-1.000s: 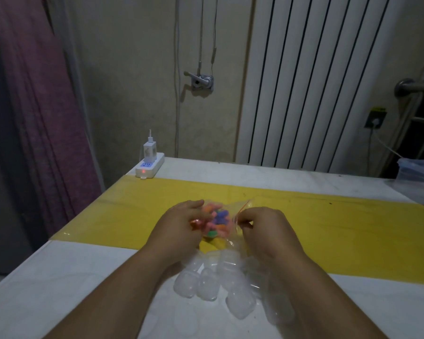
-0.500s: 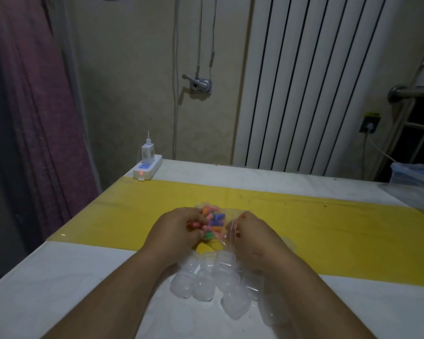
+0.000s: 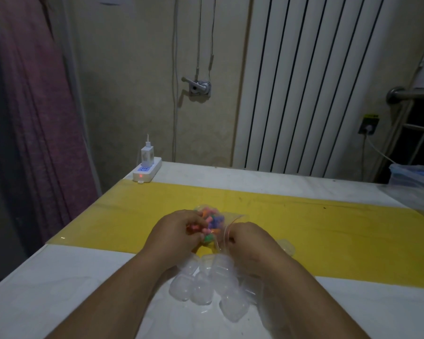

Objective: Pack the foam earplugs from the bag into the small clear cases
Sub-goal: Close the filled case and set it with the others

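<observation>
Working from the left, your left hand [image 3: 179, 233] stayed curled round the bulging body of the bag [image 3: 212, 222], over the near part of the yellow strip [image 3: 328, 223]. Within the last second it had drawn back a little toward the strip's near edge. Its fingers wrapped over the film, with pink and orange foam earplugs [image 3: 214, 220] showing between and beyond them. Every earplug you could see was inside the bag, and none lay loose on the strip.

Just off the strip's near edge, on the white bench [image 3: 59, 289], the small clear cases [image 3: 206, 282] lay in a heap between your forearms and had not moved. None showed colour inside, so I judge no earplug was packed yet.

Further right, your right hand [image 3: 250, 243] was closed in a pinch on the bag's top edge. It had also come nearer to the strip's near edge, so the film ran taut from its fingers up to the free corner. That read as a pull to part the seal, but whether the mouth was open could not be told. To the right of that hand, one loose clear piece [image 3: 287, 245] sat on the strip near its near edge.

For the task, you were at the opening step: the bag was gripped from both sides, and the packing itself had not begun.
</observation>
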### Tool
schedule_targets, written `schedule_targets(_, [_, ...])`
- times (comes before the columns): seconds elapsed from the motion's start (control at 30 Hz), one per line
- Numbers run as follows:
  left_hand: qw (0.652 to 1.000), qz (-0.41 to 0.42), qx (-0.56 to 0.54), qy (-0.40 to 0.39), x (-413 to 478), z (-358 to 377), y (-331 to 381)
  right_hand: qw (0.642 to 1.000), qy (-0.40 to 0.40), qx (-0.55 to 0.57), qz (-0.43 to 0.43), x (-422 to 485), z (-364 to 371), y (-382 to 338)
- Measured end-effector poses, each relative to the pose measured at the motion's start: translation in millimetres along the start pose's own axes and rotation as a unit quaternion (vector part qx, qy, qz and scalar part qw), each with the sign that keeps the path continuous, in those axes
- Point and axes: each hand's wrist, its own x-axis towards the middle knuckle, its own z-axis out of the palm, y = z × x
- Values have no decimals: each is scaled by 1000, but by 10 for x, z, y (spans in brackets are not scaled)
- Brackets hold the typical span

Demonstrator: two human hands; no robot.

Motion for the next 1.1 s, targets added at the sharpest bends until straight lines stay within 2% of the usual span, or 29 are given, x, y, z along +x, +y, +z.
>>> schedule_targets(0.2, [1000,-5,6,3,-17,-20,19,999,-32,-36,5,-17,-35,-32])
schedule_targets(0.33, [1000,-11,17,10,-36,-50,43,998,47,36,27,-22,-62,-18])
schedule_targets(0.43, [997,-24,51,43,-45,-84,48,990,111,78,38,-40,-107,19])
schedule_targets(0.6, [988,-40,102,106,-38,-120,54,959,209,174,86,-84,-176,133])
schedule_targets(0.77, [984,-12,157,89,-55,-92,41,920,220,315,75,-145,-152,163])
schedule_targets(0.83, [980,14,167,108,-58,-93,92,902,210,372,64,-171,-170,146])
schedule_targets(0.9, [981,73,99,149,-62,-107,170,881,188,433,38,-201,-195,107])
schedule_targets(0.97, [985,91,-51,138,-102,-110,276,857,165,488,13,-238,-208,48])
schedule_targets(1.03, [979,53,-177,86,-135,-102,346,844,149,516,-3,-251,-194,7])
schedule_targets(1.1, [972,16,-225,59,-154,-94,375,834,138,535,-8,-253,-181,-29])
